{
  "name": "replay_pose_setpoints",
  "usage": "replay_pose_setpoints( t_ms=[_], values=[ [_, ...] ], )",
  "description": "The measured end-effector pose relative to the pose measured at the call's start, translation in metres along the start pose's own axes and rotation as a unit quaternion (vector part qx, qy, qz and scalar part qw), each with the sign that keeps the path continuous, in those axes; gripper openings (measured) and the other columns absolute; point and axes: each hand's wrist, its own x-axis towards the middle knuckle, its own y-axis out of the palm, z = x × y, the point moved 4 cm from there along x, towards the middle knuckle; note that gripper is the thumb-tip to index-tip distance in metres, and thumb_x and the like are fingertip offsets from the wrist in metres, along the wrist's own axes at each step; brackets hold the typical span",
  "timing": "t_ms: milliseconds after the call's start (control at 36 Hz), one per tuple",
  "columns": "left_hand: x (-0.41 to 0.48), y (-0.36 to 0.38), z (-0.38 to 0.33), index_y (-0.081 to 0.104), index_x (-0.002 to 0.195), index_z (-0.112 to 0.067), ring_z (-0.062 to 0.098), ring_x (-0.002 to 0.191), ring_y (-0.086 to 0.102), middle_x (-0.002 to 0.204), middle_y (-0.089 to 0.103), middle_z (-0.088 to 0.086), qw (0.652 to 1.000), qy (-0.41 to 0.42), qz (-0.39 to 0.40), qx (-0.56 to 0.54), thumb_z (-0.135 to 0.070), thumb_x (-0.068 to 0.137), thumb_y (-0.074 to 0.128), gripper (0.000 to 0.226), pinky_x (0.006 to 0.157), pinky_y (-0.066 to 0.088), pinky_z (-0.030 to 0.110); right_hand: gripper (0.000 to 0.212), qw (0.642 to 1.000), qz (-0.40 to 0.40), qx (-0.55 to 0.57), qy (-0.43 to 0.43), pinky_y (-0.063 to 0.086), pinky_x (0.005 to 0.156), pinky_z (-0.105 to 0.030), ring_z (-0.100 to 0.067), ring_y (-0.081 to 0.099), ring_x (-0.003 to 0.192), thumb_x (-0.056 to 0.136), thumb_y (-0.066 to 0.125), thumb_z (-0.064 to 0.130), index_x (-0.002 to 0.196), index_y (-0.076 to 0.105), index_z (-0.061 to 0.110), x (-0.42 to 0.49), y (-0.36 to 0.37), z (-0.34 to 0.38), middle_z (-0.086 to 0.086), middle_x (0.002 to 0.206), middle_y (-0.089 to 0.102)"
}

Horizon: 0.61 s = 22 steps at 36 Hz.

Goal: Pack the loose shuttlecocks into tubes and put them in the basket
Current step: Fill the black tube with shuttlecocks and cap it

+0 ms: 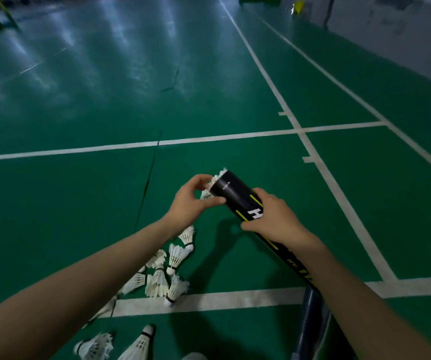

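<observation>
My right hand [274, 216] grips a long black tube [235, 193] with yellow stripes, held slanted above the green floor with its open mouth up and to the left. White feathers of a shuttlecock [215, 178] stick out of that mouth. My left hand [193, 201] curls round the mouth and pinches this shuttlecock at the rim. Several loose white shuttlecocks [167, 268] lie in a heap on the floor below my left forearm, and others [121, 344] lie at the bottom edge. No basket is in view.
A dark blue-grey tube [310, 323] stands or lies at the bottom right under my right forearm. White court lines [209, 300] cross the green floor. A grey wall [404, 35] runs along the far right, with a yellow object [299, 6] near its base.
</observation>
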Motion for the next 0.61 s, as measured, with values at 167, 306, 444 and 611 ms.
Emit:
replay_pose_setpoints(
  t_ms=[167,306,444,611],
  values=[
    [0.032,0.005,0.04,0.054,0.103,-0.025,0.023,0.102,0.06,0.094,0.06,0.018,0.999,-0.025,0.017,-0.032,-0.012,0.065,0.084,0.05,0.093,0.041,0.029,0.075,0.997,0.015,-0.078,0.011,0.05,0.085,-0.038,-0.025,0.057,0.097,0.063,0.075,0.035,0.13,0.042,0.023,0.034,0.02,-0.014,-0.004,0.11,0.057],
    [0.048,0.018,0.081,0.049,0.109,-0.019,0.022,0.089,0.061,0.09,0.058,0.014,0.987,-0.08,0.049,-0.134,0.004,0.074,0.074,0.049,0.096,0.047,0.036,0.082,0.991,0.047,-0.125,0.034,0.047,0.092,-0.037,-0.023,0.055,0.104,0.066,0.073,0.036,0.138,0.036,0.026,0.063,0.039,-0.023,-0.004,0.115,0.055],
    [0.07,0.022,0.109,0.04,0.128,-0.013,0.018,0.108,0.059,0.116,0.06,0.01,0.969,-0.146,0.105,-0.168,0.008,0.079,0.067,0.059,0.097,0.046,0.029,0.091,0.983,0.05,-0.167,0.053,0.044,0.094,-0.037,-0.024,0.051,0.112,0.07,0.073,0.04,0.146,0.024,0.028,0.087,0.058,-0.037,-0.004,0.125,0.051],
    [0.12,0.006,0.143,0.035,0.141,-0.02,0.02,0.123,0.043,0.153,0.019,0.007,0.975,-0.146,0.104,0.132,0.002,0.087,0.05,0.06,0.086,0.041,0.016,0.091,0.982,0.036,-0.175,0.069,0.048,0.084,-0.036,-0.024,0.054,0.102,0.07,0.074,0.039,0.145,0.024,0.026,0.116,0.068,-0.058,-0.004,0.117,0.053]
  ],
)
